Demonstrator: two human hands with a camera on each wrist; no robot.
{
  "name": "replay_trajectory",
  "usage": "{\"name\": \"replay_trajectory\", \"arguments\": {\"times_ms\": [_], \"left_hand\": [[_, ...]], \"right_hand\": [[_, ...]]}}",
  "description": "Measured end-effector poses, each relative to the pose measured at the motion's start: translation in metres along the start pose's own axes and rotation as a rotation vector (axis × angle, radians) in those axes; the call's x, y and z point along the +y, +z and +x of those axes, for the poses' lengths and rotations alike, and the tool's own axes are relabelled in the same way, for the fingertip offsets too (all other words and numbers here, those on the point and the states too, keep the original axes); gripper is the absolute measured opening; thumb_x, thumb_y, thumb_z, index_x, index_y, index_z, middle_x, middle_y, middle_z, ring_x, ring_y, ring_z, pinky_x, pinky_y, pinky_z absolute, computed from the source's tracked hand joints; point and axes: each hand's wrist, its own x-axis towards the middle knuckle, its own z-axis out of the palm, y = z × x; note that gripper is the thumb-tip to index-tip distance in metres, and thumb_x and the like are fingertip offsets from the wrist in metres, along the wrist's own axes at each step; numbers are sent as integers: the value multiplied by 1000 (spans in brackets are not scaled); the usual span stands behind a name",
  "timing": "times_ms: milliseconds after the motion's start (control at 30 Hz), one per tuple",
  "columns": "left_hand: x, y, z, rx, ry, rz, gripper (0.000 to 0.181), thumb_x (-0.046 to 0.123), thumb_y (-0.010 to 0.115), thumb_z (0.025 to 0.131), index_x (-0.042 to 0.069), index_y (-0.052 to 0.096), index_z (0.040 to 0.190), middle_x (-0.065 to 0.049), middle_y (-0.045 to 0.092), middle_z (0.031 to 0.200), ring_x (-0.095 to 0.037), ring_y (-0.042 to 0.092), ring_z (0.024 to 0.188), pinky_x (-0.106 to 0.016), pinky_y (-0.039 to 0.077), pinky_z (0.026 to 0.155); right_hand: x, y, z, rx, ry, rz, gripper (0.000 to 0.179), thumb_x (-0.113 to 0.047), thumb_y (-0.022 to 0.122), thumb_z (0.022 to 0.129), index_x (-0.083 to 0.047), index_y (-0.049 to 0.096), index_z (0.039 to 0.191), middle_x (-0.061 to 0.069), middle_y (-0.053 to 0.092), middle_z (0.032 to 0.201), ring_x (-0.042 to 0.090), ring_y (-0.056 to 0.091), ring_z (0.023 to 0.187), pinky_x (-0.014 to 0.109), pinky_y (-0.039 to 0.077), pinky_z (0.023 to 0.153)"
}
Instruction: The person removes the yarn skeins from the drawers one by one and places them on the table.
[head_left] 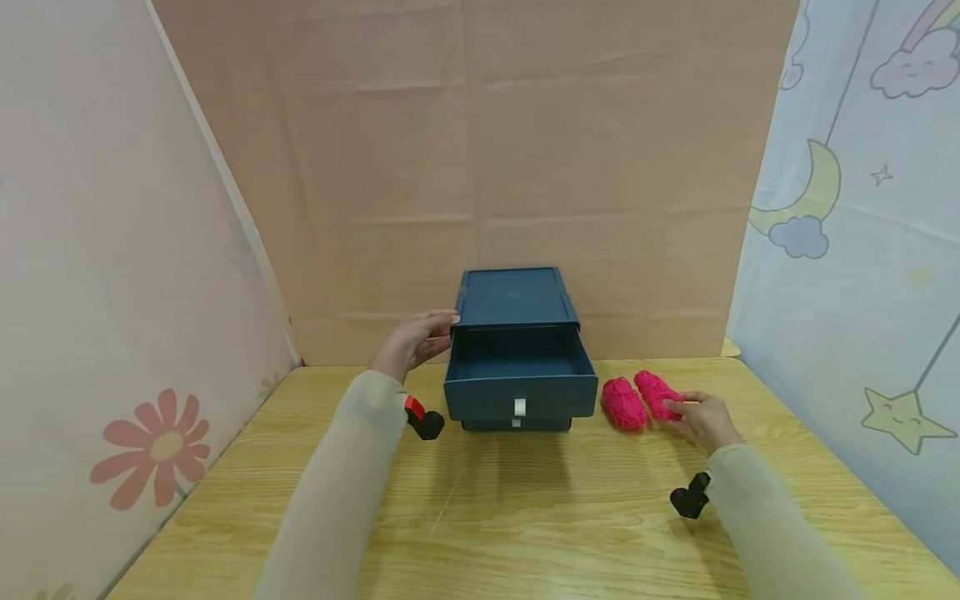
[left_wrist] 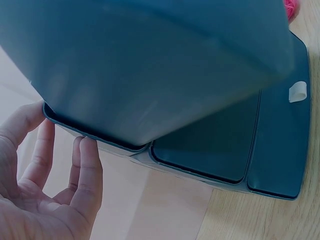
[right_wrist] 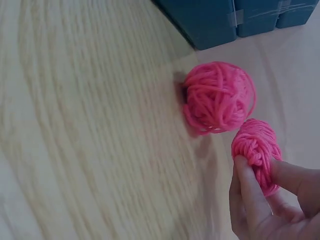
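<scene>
A dark blue drawer cabinet (head_left: 512, 297) stands at the back of the table with its top drawer (head_left: 520, 396) pulled out; no object shows inside. My left hand (head_left: 417, 340) is at the cabinet's left side, and in the left wrist view its fingertips touch the upper edge and side wall. My right hand (head_left: 707, 419) pinches a pink yarn skein (right_wrist: 256, 145) between thumb and fingers. Beside it, a second pink yarn skein (head_left: 624, 404) rests on the table, right of the drawer.
Lower drawers (left_wrist: 210, 145) of the cabinet are closed, and a white pull tab (head_left: 520, 407) marks the front of the open one. Behind the wooden table (head_left: 570, 517) hangs a tan sheet (head_left: 375, 167). Patterned cloth walls (head_left: 862, 275) flank both sides.
</scene>
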Motion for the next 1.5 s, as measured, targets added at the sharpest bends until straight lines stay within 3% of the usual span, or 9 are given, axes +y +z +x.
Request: {"name": "replay_trajectory", "arguments": {"times_ms": [167, 500, 933, 1200, 1500], "left_hand": [[0, 1, -1, -1, 1, 3, 36, 25, 70, 90, 15, 65, 124, -7, 58, 118, -12, 64, 84, -25, 51, 93], [-1, 4, -1, -2, -1, -12, 36, 25, 72, 88, 15, 66, 122, -8, 60, 118, -12, 65, 83, -27, 51, 94], [-1, 5, -1, -9, 10, -12, 36, 25, 71, 89, 15, 65, 123, -7, 61, 116, -12, 64, 85, -29, 49, 99], [-1, 4, 0, -5, 11, -2, 37, 25, 71, 89, 15, 65, 124, -7, 60, 119, -13, 64, 87, -22, 54, 86], [-2, 4, 1, -4, 5, -7, 37, 25, 72, 89, 15, 65, 123, -7, 58, 118, -12, 62, 85, -19, 56, 79]], "right_hand": [[5, 3, 5, 4, 10, 49, 49, -3, 56, 95, 14, 31, 134, 23, 40, 119, 7, 59, 65, 24, 59, 70], [13, 6, 9, 61, 44, -30, 52, -5, 56, 96, 12, 29, 137, 30, 35, 130, 5, 61, 62, 23, 59, 67], [17, 9, 12, 79, 34, -86, 45, -7, 58, 95, 11, 37, 130, 27, 42, 121, 6, 62, 62, 25, 60, 65], [13, 10, 6, 44, 21, -57, 46, -16, 60, 95, 10, 39, 126, 24, 42, 120, 6, 64, 65, 27, 60, 68], [10, 10, 5, 9, 33, -88, 56, -23, 65, 93, 8, 35, 128, 13, 49, 105, 8, 59, 72, 28, 60, 72]]}}
